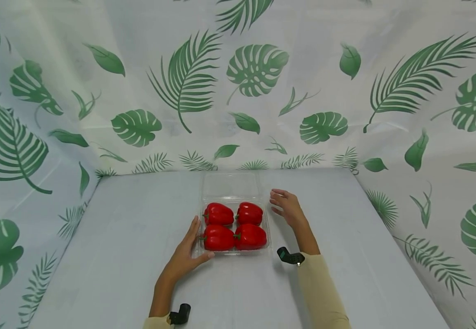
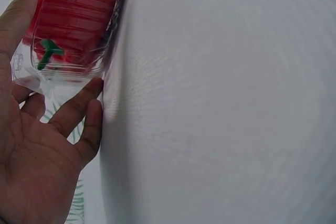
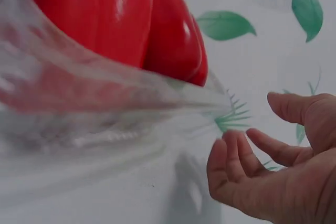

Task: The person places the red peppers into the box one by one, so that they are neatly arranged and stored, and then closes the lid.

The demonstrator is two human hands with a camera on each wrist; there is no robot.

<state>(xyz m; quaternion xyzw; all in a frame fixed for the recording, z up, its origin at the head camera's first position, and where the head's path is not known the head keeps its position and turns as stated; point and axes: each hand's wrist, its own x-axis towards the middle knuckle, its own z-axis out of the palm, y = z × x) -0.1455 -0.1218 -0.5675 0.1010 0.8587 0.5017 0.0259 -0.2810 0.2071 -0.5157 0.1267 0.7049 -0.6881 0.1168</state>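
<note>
Several red bell peppers (image 1: 251, 236) with green stems sit in two rows in a clear plastic clamshell container (image 1: 269, 228). Its transparent lid (image 1: 230, 185) lies folded back, away from me. My left hand (image 1: 184, 256) rests at the container's near left corner, fingers along the left side and thumb by the front edge. In the left wrist view, the peppers' red shows through the ribbed clear wall (image 2: 79, 3) beside the thumb. Right of the container, near the lid hinge, my right hand (image 1: 288, 208) hovers with loosely bent fingers, apart from it and holding nothing.
A white table surface (image 1: 131, 228) lies under the container. White sheeting with green leaf prints (image 1: 262, 137) rises behind the table and along both sides. Each wrist carries a small black camera (image 1: 289, 256), worn at the cuff of a pale yellow sleeve (image 1: 322, 288).
</note>
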